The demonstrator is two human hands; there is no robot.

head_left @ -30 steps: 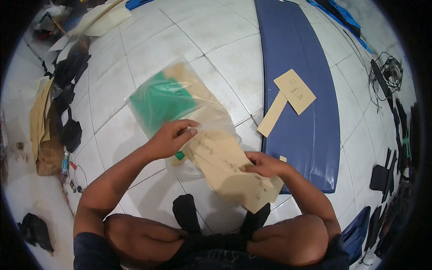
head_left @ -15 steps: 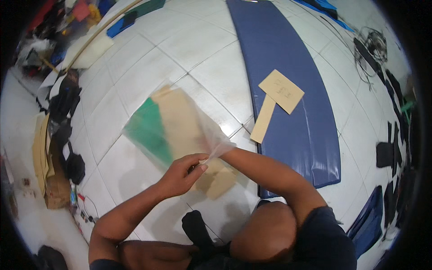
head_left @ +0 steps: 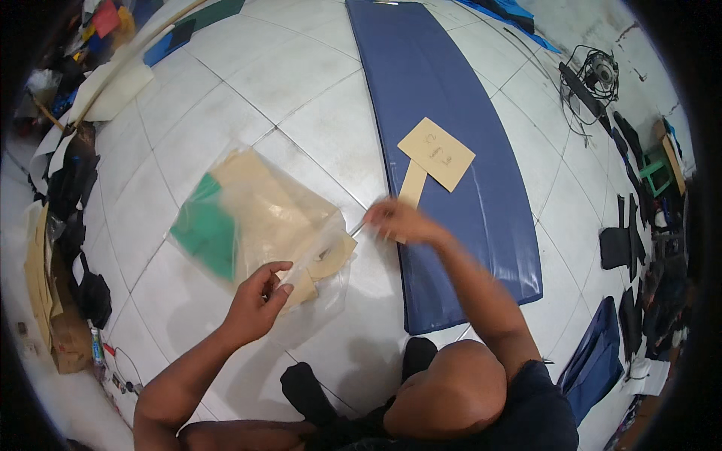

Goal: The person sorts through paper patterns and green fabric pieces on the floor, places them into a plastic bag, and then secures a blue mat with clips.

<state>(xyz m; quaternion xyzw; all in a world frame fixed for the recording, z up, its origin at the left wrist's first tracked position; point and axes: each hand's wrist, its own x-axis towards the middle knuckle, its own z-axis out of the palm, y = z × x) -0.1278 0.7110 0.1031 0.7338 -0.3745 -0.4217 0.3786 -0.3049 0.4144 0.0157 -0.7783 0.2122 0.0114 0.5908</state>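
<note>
A clear plastic bag [head_left: 282, 199] lies on the floor in front of me, with tan card pieces [head_left: 259, 188] and a green sheet [head_left: 204, 229] inside. At its near edge, beside the mouth, my left hand [head_left: 259, 304] pinches the plastic between thumb and fingers. Some tan pieces show close to the opening. My right hand [head_left: 402, 220] is apart from the bag, over the left edge of a long blue padded panel [head_left: 481, 218]. Motion blurs its fingers. Just beyond it, a tan card strip [head_left: 412, 184] lies partly under a handwritten tan card rectangle [head_left: 438, 154].
White tiles [head_left: 316, 105] surround the bag. Dark cut pieces [head_left: 620, 240] and a folded blue sheet [head_left: 594, 368] lie at the right. A cable coil [head_left: 594, 83] sits at the far right. Piled materials and a brown carton [head_left: 68, 331] line the left side.
My right hand has come out of the bag and moved right to the blue panel. The bag has settled flatter on the floor, its edge still in my left hand.
</note>
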